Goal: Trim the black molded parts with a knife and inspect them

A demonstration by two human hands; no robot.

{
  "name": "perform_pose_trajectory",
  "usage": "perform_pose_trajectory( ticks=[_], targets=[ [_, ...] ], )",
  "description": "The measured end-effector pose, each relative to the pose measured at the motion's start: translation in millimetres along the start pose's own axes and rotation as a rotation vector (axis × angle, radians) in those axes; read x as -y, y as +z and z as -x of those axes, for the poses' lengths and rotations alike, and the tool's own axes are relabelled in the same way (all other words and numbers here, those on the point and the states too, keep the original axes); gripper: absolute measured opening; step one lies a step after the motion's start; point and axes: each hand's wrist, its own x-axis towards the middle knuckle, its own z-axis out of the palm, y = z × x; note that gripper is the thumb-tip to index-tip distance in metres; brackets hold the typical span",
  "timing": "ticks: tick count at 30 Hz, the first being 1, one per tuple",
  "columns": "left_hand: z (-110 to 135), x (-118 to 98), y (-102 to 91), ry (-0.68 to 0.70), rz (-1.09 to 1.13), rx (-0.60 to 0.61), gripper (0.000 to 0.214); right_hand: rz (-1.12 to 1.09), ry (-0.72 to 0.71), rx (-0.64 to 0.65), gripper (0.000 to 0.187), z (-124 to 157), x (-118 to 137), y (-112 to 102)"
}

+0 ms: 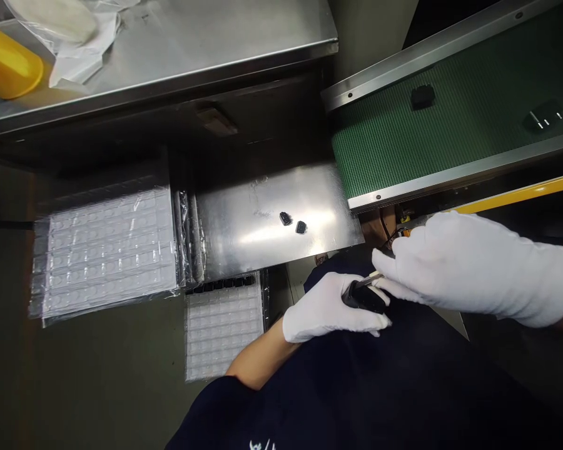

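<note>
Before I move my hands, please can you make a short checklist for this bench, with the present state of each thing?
1. Left hand and right hand wear white gloves: ok.
2. Black plug held between both hands: ok.
3. Its metal prong undamaged: cannot tell, too small and partly hidden.
4. Two small black parts apart from the edges of the steel sheet: ok.
5. Pronged black plug lying flat on the green conveyor belt: cannot tell.
6. Clear plastic blister tray cells empty: cannot tell, glare and wrapping.
</note>
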Motion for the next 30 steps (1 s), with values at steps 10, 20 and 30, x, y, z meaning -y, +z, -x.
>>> perform_pose_trajectory(
  ticks=[10,20,30],
  targets=[
    [0.0,0.2,-0.6,-0.029,-0.022,0.013,0.039,-0.092,-0.038,0.016,0.031,-1.5,-1.4,3.4],
    [4.7,4.1,-5.1,-0.019,0.019,0.011,0.038,-0.046,-0.024,-0.040,0.032,6.2,-9.1,3.8],
    [9.8,6.7,-6.9,0.008,-0.106,-0.049,0.043,-0.111,-0.099,-0.086,0.040,4.7,-7.7,0.5]
  ],
)
